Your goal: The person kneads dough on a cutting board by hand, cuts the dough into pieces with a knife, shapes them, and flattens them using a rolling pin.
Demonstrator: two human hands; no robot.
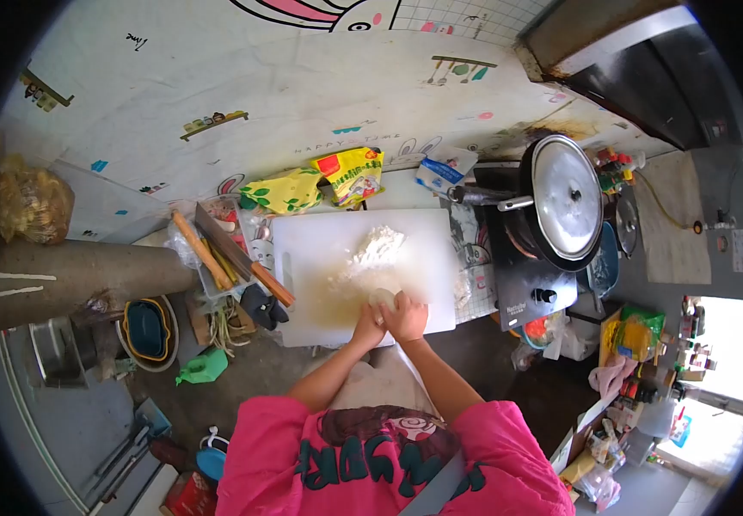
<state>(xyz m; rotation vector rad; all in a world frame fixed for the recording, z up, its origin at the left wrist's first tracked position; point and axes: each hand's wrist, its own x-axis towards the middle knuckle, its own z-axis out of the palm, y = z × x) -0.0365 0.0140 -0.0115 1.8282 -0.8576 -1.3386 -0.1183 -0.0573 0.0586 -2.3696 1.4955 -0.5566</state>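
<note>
1 lidded pan (567, 199) on black cooktop (518, 291) | green container (203, 367) | range hood (617, 56)

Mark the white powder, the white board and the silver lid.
White powder (383, 245): head view, middle of the heap.
White board (310, 249): head view, bare top surface left of the powder.
Silver lid (565, 205): head view, near the middle of its face.

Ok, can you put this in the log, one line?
left hand: at dough | right hand: at dough | flour: heaped on board, beyond hands
</note>
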